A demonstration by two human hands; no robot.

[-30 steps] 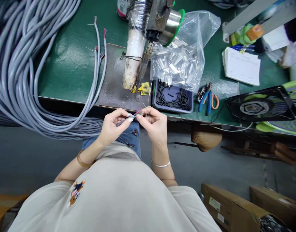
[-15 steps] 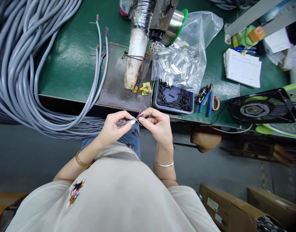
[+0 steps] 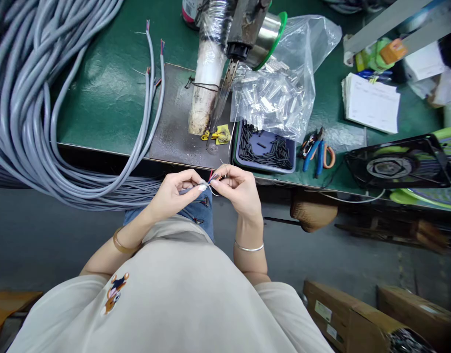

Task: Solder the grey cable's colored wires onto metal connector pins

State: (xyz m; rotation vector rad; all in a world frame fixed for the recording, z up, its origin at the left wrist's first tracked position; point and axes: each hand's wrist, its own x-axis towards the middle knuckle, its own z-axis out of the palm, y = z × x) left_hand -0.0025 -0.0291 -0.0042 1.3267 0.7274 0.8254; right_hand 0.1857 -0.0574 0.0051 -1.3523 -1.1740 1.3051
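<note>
My left hand (image 3: 175,192) pinches a grey cable (image 3: 186,190) close to its stripped end, just in front of the bench edge and above my lap. Thin coloured wires (image 3: 211,174), a red one among them, fan out of that end. The fingertips of my right hand (image 3: 239,190) are closed on these wires, almost touching the left fingertips. Which single wires they grip is too small to make out. Behind the hands lies a dark metal plate (image 3: 173,132), and over it hangs a soldering iron's tip (image 3: 220,105) beside a stained white tube (image 3: 206,73).
A large coil of grey cable (image 3: 22,88) fills the left side. Beyond my right hand are a tray (image 3: 262,169) of short black tubes, a clear bag (image 3: 302,59) of small parts, a solder spool (image 3: 267,39), pliers (image 3: 317,159), a paper pad (image 3: 372,103) and a black fan (image 3: 398,164).
Both hands stay nearly in place. The right fingers have shifted slightly on the wires, and the red wire now stands more upright between the hands.
</note>
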